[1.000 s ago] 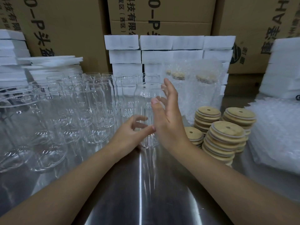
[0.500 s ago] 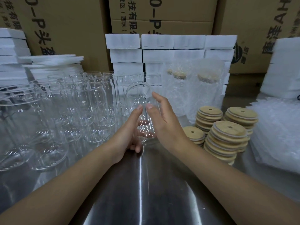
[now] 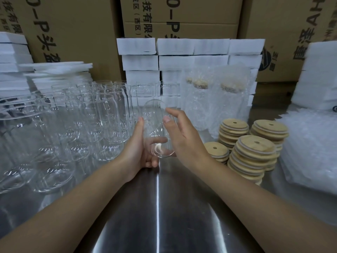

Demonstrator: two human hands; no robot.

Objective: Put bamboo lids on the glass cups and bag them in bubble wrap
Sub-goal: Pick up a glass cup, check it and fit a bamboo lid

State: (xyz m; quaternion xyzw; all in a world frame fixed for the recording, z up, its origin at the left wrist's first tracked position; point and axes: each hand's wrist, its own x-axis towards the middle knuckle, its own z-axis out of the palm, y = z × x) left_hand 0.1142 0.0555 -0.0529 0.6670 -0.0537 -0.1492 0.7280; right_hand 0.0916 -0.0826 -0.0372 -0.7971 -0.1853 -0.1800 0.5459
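A clear glass cup [image 3: 155, 125] is lifted above the steel table [image 3: 164, 207], tilted with its mouth away from me. My left hand [image 3: 140, 148] grips it from the left and below, thumb up along its side and fingers curled under its base. My right hand [image 3: 182, 136] is at the cup's right side with fingers spread and nearly straight; whether it touches the glass is unclear. Stacks of round bamboo lids [image 3: 253, 152] stand to the right. Bubble-wrap bags [image 3: 310, 148] lie in a pile at the far right.
Several bare glass cups [image 3: 73, 128] crowd the left of the table. Bubble-wrapped lidded cups [image 3: 215, 99] stand behind the lids. White foam boxes [image 3: 182, 57] and cardboard cartons [image 3: 175, 17] line the back; more foam [image 3: 11, 66] is stacked at the left.
The cup has come off the table and tilted toward me in my left hand. My right hand has opened and drawn slightly off its right side.
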